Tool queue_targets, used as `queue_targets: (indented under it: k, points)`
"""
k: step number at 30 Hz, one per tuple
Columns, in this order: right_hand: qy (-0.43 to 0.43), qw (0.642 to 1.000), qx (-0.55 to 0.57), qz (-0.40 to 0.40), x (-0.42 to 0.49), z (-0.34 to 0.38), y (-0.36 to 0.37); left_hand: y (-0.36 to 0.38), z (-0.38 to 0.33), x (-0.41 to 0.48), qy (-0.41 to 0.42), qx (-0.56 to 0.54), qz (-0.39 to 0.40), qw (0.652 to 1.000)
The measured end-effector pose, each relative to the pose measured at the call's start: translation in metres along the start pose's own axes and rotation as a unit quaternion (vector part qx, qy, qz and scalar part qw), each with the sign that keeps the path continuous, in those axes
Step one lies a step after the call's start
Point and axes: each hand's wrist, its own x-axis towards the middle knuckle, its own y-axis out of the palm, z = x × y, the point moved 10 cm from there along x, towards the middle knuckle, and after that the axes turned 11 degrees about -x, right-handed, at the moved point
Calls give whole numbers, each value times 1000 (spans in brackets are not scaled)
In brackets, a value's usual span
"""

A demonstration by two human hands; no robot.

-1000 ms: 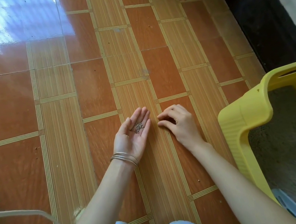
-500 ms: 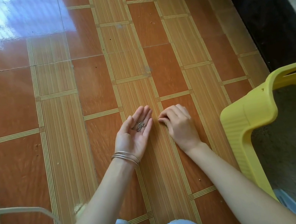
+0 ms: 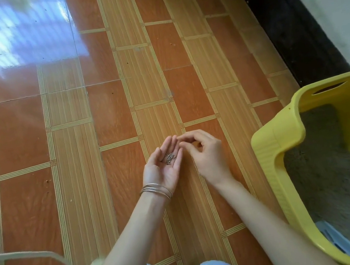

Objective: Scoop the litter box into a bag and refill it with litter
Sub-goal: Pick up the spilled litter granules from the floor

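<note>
Left hand: I see my left hand (image 3: 163, 168) just below the middle of the frame, palm up, fingers straight and close together, forming a shallow cup.
Granules: a small cluster of grey litter granules (image 3: 170, 158) lies on the fingers of that cupped hand.
Right hand: my right hand (image 3: 207, 154) sits just right of the left one, back up, fingers curled with fingertips (image 3: 180, 139) drawn toward the thumb beside the left fingertips; I cannot tell whether it pinches a granule.
Bangles: thin metal bangles (image 3: 155, 189) circle the left wrist.
Litter box: the yellow litter box (image 3: 274, 163) fills the right edge and lower right corner, well apart from both hands.
Litter: grey litter (image 3: 324, 166) covers the inside of the box.
Scoop: a pale blue piece (image 3: 335, 237), perhaps a scoop, shows at the box's lower end; too little is visible to be sure.
Floor: orange and tan tiled floor (image 3: 69, 148) under everything, with window glare in the upper left.
Cord: a pale cord (image 3: 29, 256) curves through the lower left corner.
</note>
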Motion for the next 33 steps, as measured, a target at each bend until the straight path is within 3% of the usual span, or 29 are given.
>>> queue_targets:
  k: [3,8,22,28,33]
  points:
    - [4,996,-82,-40,-1,-22,-25,4,-8,-3,10,2,4,1000]
    - [40,990,-131,19,4,-56,-16,4,-28,0,37,-4,3,999]
    - [-81,986,-147,20,15,-42,9,6,-21,4,21,41,16,999]
    - [-199,945,-254,-47,5,-22,10,5,-20,4,20,48,15,999]
    - [-211,914,-335,-89,-2,-17,14,5,-18,2,19,46,17,999]
